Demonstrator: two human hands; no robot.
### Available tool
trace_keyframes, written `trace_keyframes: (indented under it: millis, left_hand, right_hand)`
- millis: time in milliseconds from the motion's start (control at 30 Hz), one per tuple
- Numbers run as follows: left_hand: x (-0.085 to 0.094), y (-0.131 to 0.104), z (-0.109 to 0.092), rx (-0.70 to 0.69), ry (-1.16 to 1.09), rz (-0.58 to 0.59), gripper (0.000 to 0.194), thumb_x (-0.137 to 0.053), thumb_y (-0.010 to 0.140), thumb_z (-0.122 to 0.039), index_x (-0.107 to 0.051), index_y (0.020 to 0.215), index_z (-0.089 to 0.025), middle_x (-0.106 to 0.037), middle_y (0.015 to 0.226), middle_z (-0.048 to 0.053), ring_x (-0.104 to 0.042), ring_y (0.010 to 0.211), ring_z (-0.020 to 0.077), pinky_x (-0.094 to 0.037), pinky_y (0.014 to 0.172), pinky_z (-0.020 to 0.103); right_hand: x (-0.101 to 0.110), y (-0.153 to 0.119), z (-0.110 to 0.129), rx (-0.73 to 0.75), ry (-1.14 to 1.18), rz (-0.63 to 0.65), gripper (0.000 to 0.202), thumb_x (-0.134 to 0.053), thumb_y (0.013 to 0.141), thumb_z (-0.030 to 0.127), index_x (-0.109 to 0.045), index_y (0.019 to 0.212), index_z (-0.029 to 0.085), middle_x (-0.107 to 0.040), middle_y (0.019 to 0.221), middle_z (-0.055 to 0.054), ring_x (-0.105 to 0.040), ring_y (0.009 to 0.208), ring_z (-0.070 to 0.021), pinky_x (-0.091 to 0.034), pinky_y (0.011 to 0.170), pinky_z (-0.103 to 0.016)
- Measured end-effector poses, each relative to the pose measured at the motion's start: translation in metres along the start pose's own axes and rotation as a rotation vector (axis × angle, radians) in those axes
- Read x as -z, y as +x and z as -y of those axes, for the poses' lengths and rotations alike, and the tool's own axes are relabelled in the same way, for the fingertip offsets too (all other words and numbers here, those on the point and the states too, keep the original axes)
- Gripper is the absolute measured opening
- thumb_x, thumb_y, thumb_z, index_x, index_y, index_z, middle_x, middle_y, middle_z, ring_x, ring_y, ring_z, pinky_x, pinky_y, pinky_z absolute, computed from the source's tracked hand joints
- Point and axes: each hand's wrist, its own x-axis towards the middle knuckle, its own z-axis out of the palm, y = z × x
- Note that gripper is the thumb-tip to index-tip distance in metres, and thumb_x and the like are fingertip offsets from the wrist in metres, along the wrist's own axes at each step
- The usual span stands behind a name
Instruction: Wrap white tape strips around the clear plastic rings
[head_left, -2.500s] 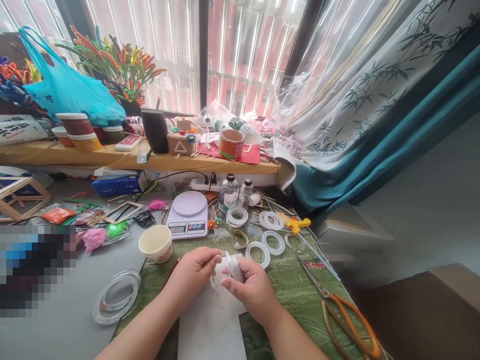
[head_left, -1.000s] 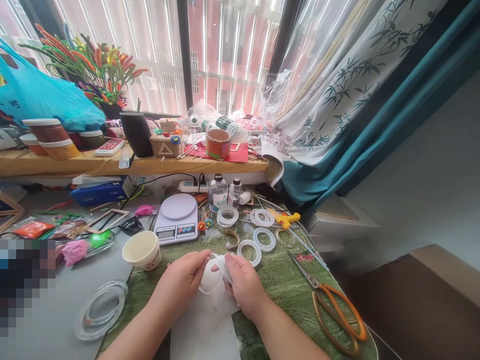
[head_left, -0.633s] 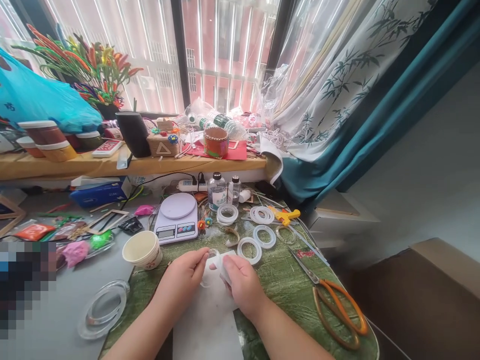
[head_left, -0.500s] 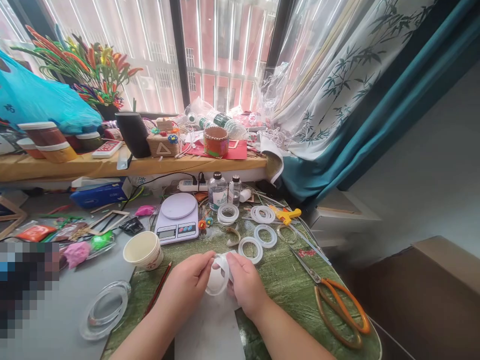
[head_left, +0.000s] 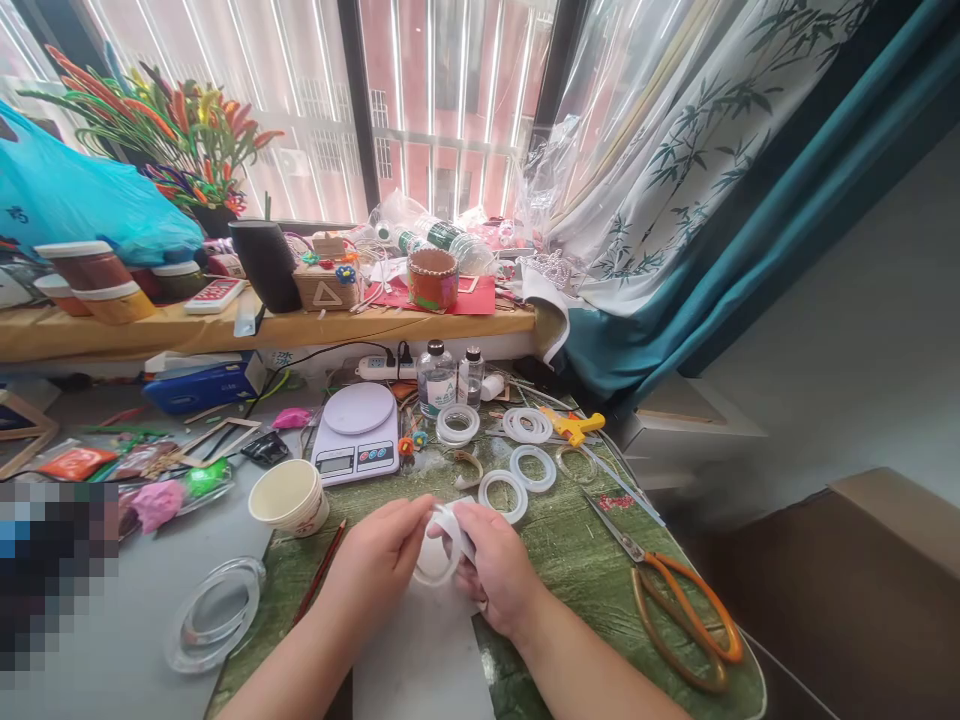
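Both hands hold one translucent white ring (head_left: 437,578), which looks like a silicone bangle mould, tilted upright over a pale sheet (head_left: 420,650). My left hand (head_left: 386,545) pinches its upper left edge between thumb and fingers. My right hand (head_left: 496,562) is closed on its upper right side, with a pale flat piece (head_left: 470,543) partly hidden under the fingers. Just beyond lie similar rings: one white ring (head_left: 503,497), another ring (head_left: 532,468), a stack (head_left: 527,426) and a second stack (head_left: 457,425).
Orange-handled scissors (head_left: 675,600) lie open at right. A paper cup (head_left: 289,497), a pencil (head_left: 321,570) and clear rings (head_left: 215,615) are on the left. Behind stand a kitchen scale (head_left: 356,430), two bottles (head_left: 436,380) and a yellow glue gun (head_left: 574,425).
The right fingers have shifted slightly around the ring, and the ring has turned a little. Both hands keep their grip; the whole view has moved slightly.
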Motion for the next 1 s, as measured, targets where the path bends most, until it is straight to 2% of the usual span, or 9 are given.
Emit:
trace_keyframes:
  millis: [100, 233, 333, 433, 500, 600, 733, 867, 1000]
  left_hand:
    - [0.0009, -0.0004, -0.0017, 0.011, -0.001, -0.043, 0.028, -0.051, 0.099, -0.029, -0.074, 0.114, -0.028, -0.08, 0.106, 0.005, -0.075, 0.095, 0.0231, -0.059, 0.082, 0.033]
    - [0.0026, 0.0006, -0.0056, -0.049, -0.029, -0.005, 0.029, -0.049, 0.101, -0.029, -0.075, 0.113, -0.027, -0.078, 0.092, 0.005, -0.074, 0.083, 0.0212, -0.059, 0.074, 0.029]
    - [0.0021, 0.001, -0.0072, -0.029, -0.022, -0.032, 0.029, -0.048, 0.101, -0.028, -0.074, 0.114, -0.028, -0.078, 0.095, 0.005, -0.073, 0.086, 0.0214, -0.058, 0.076, 0.03]
    - [0.0012, 0.0004, -0.0061, -0.03, -0.031, -0.004, 0.029, -0.048, 0.101, -0.028, -0.074, 0.114, -0.027, -0.078, 0.092, 0.005, -0.073, 0.084, 0.0212, -0.058, 0.074, 0.029]
    - [0.0009, -0.0001, -0.004, -0.022, -0.036, 0.007, 0.029, -0.048, 0.101, -0.029, -0.074, 0.114, -0.026, -0.078, 0.095, 0.005, -0.074, 0.086, 0.0217, -0.058, 0.076, 0.03]
    - [0.0011, -0.0002, -0.0009, 0.029, -0.02, -0.043, 0.029, -0.049, 0.1, -0.03, -0.073, 0.116, -0.026, -0.079, 0.107, 0.006, -0.074, 0.096, 0.0236, -0.058, 0.083, 0.033]
    - [0.0011, 0.0004, 0.0004, 0.006, -0.045, 0.007, 0.03, -0.048, 0.1, -0.03, -0.074, 0.114, -0.025, -0.08, 0.102, 0.005, -0.075, 0.092, 0.0228, -0.059, 0.08, 0.032]
    - [-0.0007, 0.0004, 0.0004, 0.056, -0.023, -0.056, 0.029, -0.05, 0.099, -0.034, -0.075, 0.113, -0.026, -0.081, 0.11, 0.004, -0.076, 0.099, 0.0245, -0.06, 0.085, 0.034]
    - [-0.0024, -0.0015, -0.0007, 0.031, -0.038, -0.036, 0.03, -0.05, 0.098, -0.032, -0.075, 0.112, -0.025, -0.081, 0.11, 0.005, -0.076, 0.099, 0.0238, -0.061, 0.085, 0.032]
  right_hand:
    - [0.001, 0.0, 0.0012, -0.021, 0.05, 0.011, 0.041, -0.069, 0.083, 0.057, -0.072, 0.084, 0.016, -0.042, 0.05, 0.008, -0.015, 0.036, -0.0044, -0.009, 0.035, -0.022]
    - [0.003, 0.0009, 0.0009, -0.072, 0.097, 0.048, 0.042, -0.07, 0.082, 0.055, -0.073, 0.085, 0.013, -0.044, 0.05, 0.008, -0.015, 0.034, -0.0034, -0.01, 0.034, -0.021]
    - [0.0035, 0.0018, 0.0001, -0.056, 0.123, 0.045, 0.042, -0.07, 0.082, 0.054, -0.072, 0.084, 0.013, -0.045, 0.05, 0.008, -0.016, 0.034, -0.0031, -0.01, 0.033, -0.021]
    - [0.003, 0.0018, 0.0002, -0.064, 0.102, 0.045, 0.04, -0.07, 0.083, 0.054, -0.071, 0.083, 0.013, -0.045, 0.05, 0.008, -0.015, 0.035, -0.0032, -0.009, 0.033, -0.021]
    - [0.0022, 0.0013, 0.0006, -0.045, 0.078, 0.048, 0.041, -0.069, 0.084, 0.055, -0.071, 0.083, 0.014, -0.046, 0.051, 0.008, -0.015, 0.035, -0.0035, -0.01, 0.034, -0.021]
    - [0.0007, 0.0005, 0.001, 0.019, 0.036, 0.025, 0.043, -0.069, 0.084, 0.058, -0.07, 0.082, 0.015, -0.046, 0.053, 0.007, -0.017, 0.036, -0.0037, -0.01, 0.035, -0.022]
    - [-0.0007, 0.0004, 0.0005, 0.05, -0.014, 0.045, 0.043, -0.068, 0.086, 0.059, -0.069, 0.081, 0.017, -0.044, 0.055, 0.007, -0.017, 0.037, -0.0039, -0.009, 0.035, -0.022]
    - [-0.0012, 0.0003, -0.0024, 0.089, -0.055, 0.022, 0.049, -0.067, 0.085, 0.064, -0.069, 0.082, 0.015, -0.045, 0.056, 0.007, -0.021, 0.037, -0.0036, -0.012, 0.035, -0.022]
    - [-0.0006, -0.0005, -0.0062, 0.123, -0.069, 0.016, 0.05, -0.067, 0.085, 0.064, -0.069, 0.086, 0.014, -0.046, 0.056, 0.007, -0.025, 0.038, -0.0043, -0.016, 0.036, -0.02]
